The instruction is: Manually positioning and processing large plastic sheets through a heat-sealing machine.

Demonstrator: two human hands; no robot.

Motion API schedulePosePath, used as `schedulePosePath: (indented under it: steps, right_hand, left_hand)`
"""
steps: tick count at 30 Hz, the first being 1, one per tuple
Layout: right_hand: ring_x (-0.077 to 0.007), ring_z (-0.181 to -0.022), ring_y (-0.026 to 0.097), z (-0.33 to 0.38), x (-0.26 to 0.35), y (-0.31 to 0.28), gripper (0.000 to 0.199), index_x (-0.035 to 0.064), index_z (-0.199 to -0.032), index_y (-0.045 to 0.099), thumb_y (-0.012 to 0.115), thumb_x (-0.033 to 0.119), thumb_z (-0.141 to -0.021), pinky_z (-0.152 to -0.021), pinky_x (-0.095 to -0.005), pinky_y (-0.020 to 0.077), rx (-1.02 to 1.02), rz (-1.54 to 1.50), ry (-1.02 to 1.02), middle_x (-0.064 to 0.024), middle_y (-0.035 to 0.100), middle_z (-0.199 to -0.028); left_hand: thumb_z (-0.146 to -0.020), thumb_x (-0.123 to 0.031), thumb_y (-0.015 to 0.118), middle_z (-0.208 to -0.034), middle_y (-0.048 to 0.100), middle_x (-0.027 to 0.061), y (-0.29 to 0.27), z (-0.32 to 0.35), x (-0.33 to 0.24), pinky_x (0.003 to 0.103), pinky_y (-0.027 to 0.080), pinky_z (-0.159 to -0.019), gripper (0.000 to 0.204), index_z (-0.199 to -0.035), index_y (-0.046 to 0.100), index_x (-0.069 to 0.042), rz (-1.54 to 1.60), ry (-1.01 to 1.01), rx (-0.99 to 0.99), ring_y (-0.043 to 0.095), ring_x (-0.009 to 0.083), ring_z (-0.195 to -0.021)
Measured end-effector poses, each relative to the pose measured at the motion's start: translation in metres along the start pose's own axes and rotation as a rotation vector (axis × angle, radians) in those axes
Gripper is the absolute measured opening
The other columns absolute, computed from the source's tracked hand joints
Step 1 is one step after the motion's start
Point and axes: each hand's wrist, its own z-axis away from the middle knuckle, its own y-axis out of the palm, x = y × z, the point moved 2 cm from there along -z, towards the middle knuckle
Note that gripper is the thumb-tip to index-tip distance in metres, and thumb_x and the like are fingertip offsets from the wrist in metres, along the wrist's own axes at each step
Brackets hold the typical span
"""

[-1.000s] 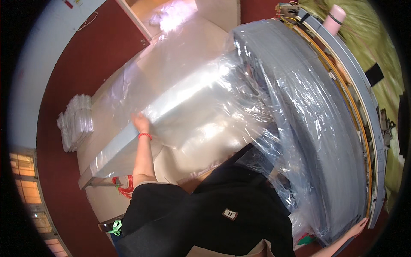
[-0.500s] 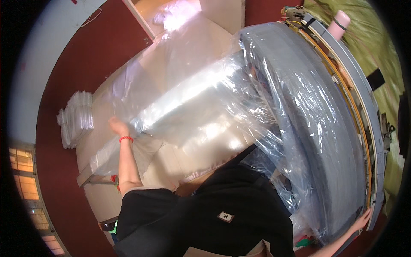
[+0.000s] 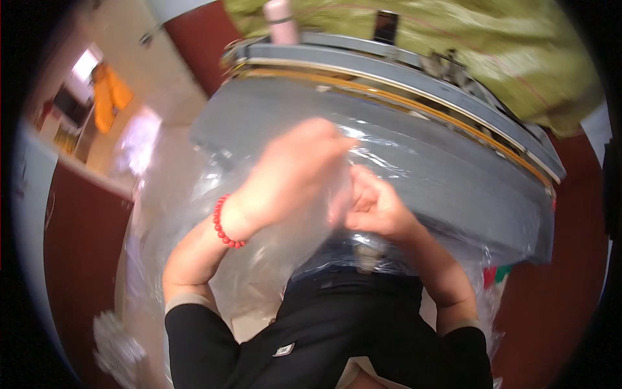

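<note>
Your L hand [image 3: 295,172] (blurred) & R hand [image 3: 379,206] are close tog. at clear film [image 3: 278,243], w/ grey surface [image 3: 447,178] behind; can't tell if either's gripping.

1. A black, short-sleeved top [image 3: 343,324] is being worn, its cloth being broken by soft folds across the front.
2. The left sleeve [image 3: 199,343] is being finished at its hem by a beige band [image 3: 190,300].
3. The right sleeve [image 3: 473,360] is being edged by a similar beige strip [image 3: 461,326].
4. The neck opening is being bordered by a beige collar [image 3: 352,371].
5. The wearer's left chest is being marked by a small whitish patch [image 3: 284,350] bearing a dark sign.
6. Behind the left hand [image 3: 291,175], the wrist is being circled by a bracelet [image 3: 225,228] of round red beads.
</note>
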Motion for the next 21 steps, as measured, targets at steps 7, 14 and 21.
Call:
schedulePosePath:
  steps: [7,14,21]
  right_hand:
    - [-0.0133,-0.051,0.051,0.158,0.037,-0.091,0.024,0.0056,-0.085,0.062,0.072,0.018,-0.067,-0.050,-0.0264,0.0398,-0.149,1.097,0.136,-0.0041,0.055,-0.059]
    - [-0.0081,-0.056,0.049,0.350,0.157,-0.129,0.015,-0.0004,-0.064,0.058,0.071,0.007,-0.060,-0.053,-0.0243,0.0398,-1.174,1.375,0.491,-0.0027,0.054,-0.057]
    - [-0.0083,-0.070,0.053,0.424,0.204,-0.173,0.009,0.0041,-0.082,0.058,0.061,0.012,-0.079,-0.065,-0.0230,0.0433,-1.561,0.939,-0.642,-0.0011,0.058,-0.077]
  left_hand:
    - [-0.067,0.003,0.058,-0.089,0.050,0.0120,0.005,-0.030,0.078,0.034,0.039,-0.079,0.012,-0.077,0.053,-0.002,-0.518,0.002,-0.337,0.048,0.0292,-0.088]
    - [-0.086,-0.010,0.051,-0.079,0.047,0.0017,0.066,0.006,0.173,0.021,0.038,-0.070,0.007,-0.083,0.050,-0.004,0.578,-0.549,-0.404,0.046,0.0092,-0.072]
    - [-0.089,-0.018,0.050,-0.061,0.040,-0.0085,0.116,-0.018,0.166,0.016,0.024,-0.041,0.010,-0.084,0.050,-0.010,1.013,-0.714,-0.543,0.030,0.0002,-0.047]
